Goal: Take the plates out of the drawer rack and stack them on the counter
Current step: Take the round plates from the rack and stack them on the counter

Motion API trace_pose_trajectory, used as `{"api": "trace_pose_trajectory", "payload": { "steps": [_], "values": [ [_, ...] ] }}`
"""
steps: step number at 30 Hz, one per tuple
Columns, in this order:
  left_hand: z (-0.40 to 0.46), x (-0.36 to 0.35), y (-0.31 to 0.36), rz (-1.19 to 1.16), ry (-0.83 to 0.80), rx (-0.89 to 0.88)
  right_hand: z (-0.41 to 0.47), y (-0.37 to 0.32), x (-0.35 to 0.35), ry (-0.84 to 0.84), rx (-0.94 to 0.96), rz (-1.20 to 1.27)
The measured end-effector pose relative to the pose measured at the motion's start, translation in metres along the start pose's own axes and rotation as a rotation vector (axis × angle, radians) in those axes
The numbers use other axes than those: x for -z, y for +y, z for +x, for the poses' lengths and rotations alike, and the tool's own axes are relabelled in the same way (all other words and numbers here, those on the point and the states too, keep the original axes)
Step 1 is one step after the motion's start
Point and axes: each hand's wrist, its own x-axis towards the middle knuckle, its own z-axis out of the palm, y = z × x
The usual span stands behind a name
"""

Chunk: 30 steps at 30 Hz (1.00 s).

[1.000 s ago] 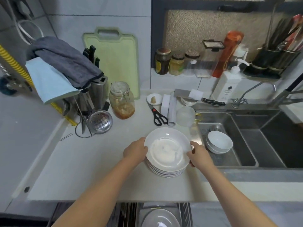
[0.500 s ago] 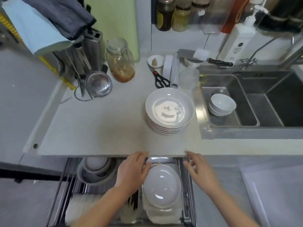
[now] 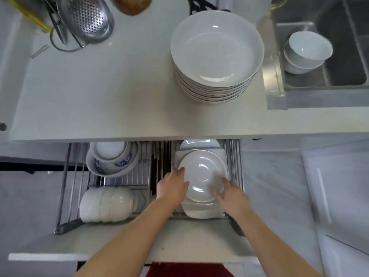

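A stack of white plates (image 3: 216,56) stands on the counter (image 3: 99,92), to the right of its middle. Below the counter edge the drawer rack (image 3: 119,180) is pulled out. In its right compartment a white plate (image 3: 202,172) lies on top of other white plates (image 3: 199,211), with one more plate (image 3: 199,144) behind them. My left hand (image 3: 172,186) is on the plate's left rim, thumb on its face. My right hand (image 3: 231,193) is blurred, its fingers spread over the plate's lower right rim.
The rack's left side holds blue-patterned bowls (image 3: 111,158) and a row of white bowls (image 3: 105,204). Two white bowls (image 3: 307,50) sit in the sink at the right. A metal strainer (image 3: 87,17) lies at the back left of the counter.
Both hands let go of the counter stack and dropped into the drawer, closing in on the top plate there. The view tilted down toward the rack.
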Motion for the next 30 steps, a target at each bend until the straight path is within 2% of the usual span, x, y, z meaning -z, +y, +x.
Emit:
{"api": "trace_pose_trajectory", "payload": {
  "steps": [6, 17, 21, 30],
  "values": [
    [0.029, -0.025, -0.012, 0.059, -0.071, 0.081, 0.023, 0.003, -0.025, -0.024, -0.156, 0.124],
    [0.078, -0.037, -0.013, 0.163, -0.120, 0.150, 0.050, 0.000, -0.042, 0.171, -0.248, 0.304],
    [0.084, -0.040, -0.014, 0.225, -0.114, 0.144, 0.055, 0.001, -0.042, 0.167, -0.303, 0.412],
    [0.076, -0.032, -0.014, 0.234, -0.092, 0.154, 0.040, -0.005, -0.023, 0.177, -0.253, 0.315]
  ]
}}
